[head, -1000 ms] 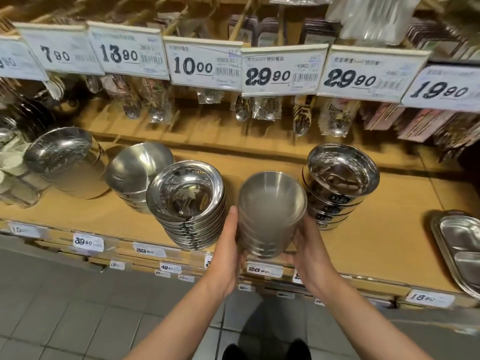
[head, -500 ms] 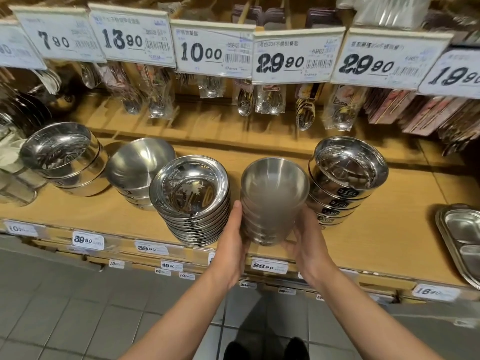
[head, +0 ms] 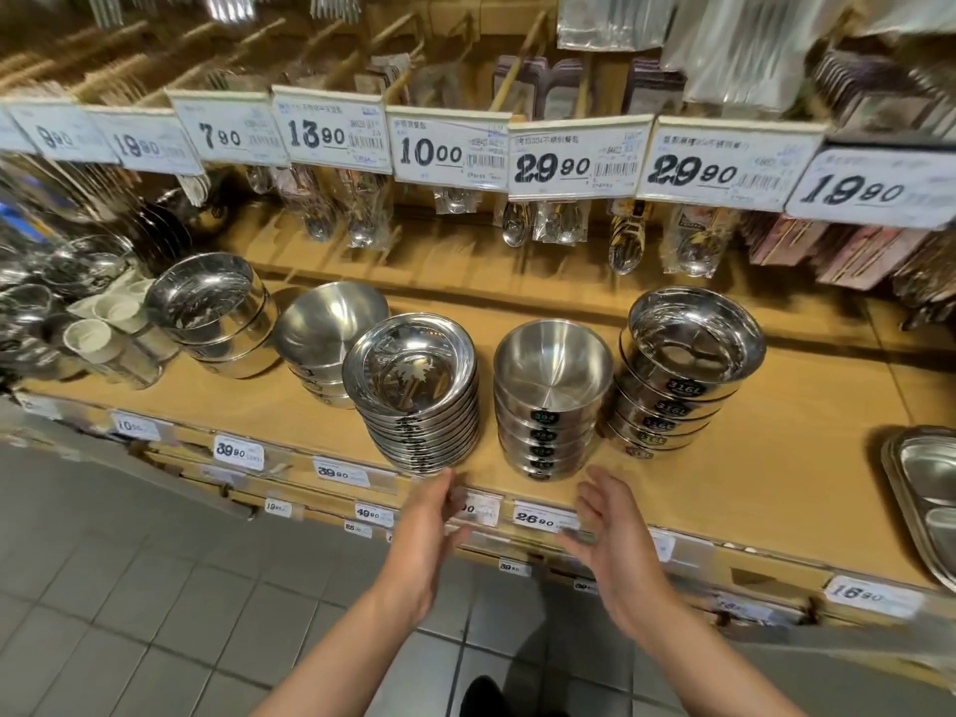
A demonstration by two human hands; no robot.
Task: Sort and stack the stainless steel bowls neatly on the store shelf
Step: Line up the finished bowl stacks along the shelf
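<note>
A stack of matte steel bowls (head: 551, 364) stands near the front of the wooden shelf (head: 776, 458). Left of it, almost touching, is a taller stack of shiny flat-rimmed bowls (head: 408, 375). To its right a stack of glossy bowls labelled 316L (head: 693, 338) leans slightly. Further left are a stack of matte round bowls (head: 331, 323) and a stack of large shiny bowls (head: 207, 297). My left hand (head: 429, 530) and my right hand (head: 610, 530) hover open in front of the shelf edge, just below the matte stack, touching nothing.
Price tags hang in a row above (head: 450, 152), with packed spoons behind them. A divided steel tray (head: 926, 489) lies at the shelf's right end. Small white cups and more steelware crowd the far left (head: 98, 328). Grey floor tiles lie below.
Both hands held the matte bowl stack and carried it forward; it now rests on the shelf, and the hands have let go and drawn back toward me.
</note>
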